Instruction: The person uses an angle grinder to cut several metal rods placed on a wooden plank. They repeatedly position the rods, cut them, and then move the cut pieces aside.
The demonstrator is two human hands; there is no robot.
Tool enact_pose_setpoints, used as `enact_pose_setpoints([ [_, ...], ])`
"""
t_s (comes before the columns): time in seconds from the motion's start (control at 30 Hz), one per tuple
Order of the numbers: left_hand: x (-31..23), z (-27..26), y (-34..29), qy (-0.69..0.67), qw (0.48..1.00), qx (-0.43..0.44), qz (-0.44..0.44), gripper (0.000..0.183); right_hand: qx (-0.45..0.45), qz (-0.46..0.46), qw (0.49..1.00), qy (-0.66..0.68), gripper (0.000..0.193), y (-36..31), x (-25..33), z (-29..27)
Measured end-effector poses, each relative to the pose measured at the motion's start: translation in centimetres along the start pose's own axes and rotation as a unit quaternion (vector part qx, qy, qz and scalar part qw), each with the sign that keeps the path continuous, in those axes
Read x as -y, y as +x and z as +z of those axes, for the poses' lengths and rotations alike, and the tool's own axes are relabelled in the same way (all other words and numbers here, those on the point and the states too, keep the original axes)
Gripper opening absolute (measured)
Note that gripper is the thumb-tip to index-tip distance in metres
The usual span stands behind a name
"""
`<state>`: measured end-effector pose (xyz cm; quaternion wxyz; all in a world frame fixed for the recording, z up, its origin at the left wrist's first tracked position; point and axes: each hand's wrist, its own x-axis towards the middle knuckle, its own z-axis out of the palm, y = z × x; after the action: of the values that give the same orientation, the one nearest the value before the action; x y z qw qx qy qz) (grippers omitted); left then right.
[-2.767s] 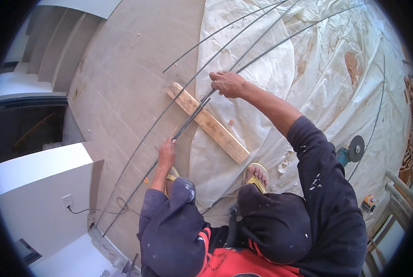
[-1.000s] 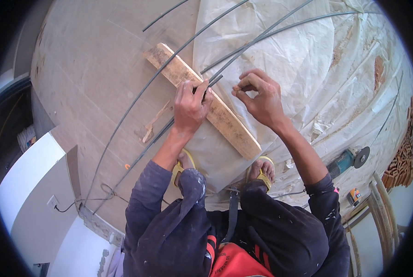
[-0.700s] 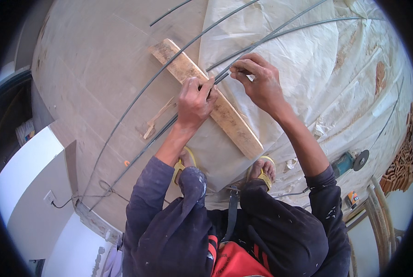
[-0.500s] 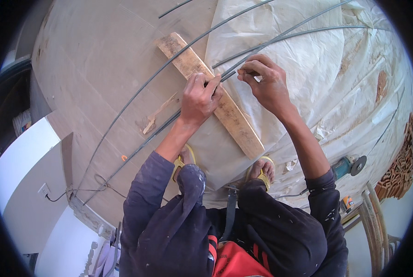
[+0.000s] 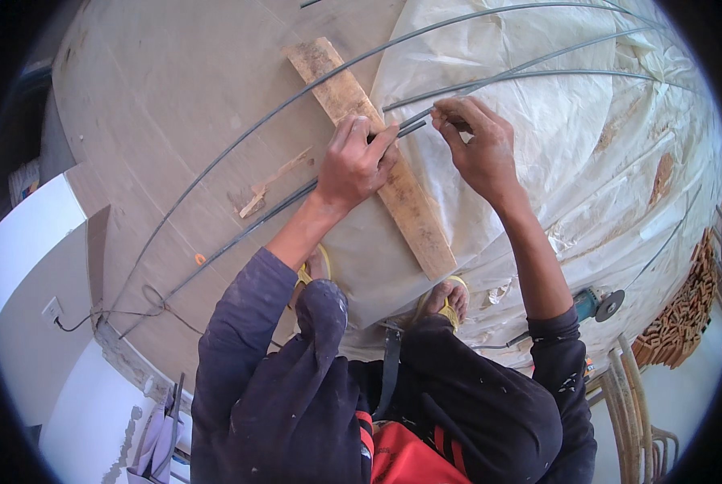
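The thin grey rods (image 5: 412, 129) lie across the wooden plank (image 5: 421, 222), where the grip of the left hand (image 5: 357, 165) is clenched around them; whether the right hand (image 5: 482, 145), its fingertips close together, pinches something, one cannot tell. The rods seem light, stiff yet springy, best held near their overlapping ends. A curved rod (image 5: 304, 89) crosses the plank beyond; wrinkled plastic sheet (image 5: 530, 169) spreads rightward

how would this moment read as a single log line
left hand: holding rods above plank | right hand: pinched near rods, contact unclear | grinder: on plastic sheet
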<state>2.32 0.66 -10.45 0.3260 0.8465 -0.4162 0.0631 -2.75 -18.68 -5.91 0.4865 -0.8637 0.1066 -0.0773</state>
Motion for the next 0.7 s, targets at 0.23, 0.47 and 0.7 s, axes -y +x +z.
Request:
enact_pose_setpoints([
  [0.23,0.0,-0.5,0.1,-0.018,1.000,0.010,-0.004,0.026,0.035,-0.059,0.995,-0.067,0.019,0.3,0.2,0.1],
  [0.47,0.0,-0.5,0.2,-0.016,1.000,0.008,0.002,0.025,0.039,-0.079,0.991,-0.099,0.020,0.4,0.2,0.9],
  [0.7,0.4,-0.3,-0.3,-0.026,1.000,0.001,0.001,0.031,0.098,-0.091,0.970,-0.205,0.024,-0.2,-0.2,0.1],
])
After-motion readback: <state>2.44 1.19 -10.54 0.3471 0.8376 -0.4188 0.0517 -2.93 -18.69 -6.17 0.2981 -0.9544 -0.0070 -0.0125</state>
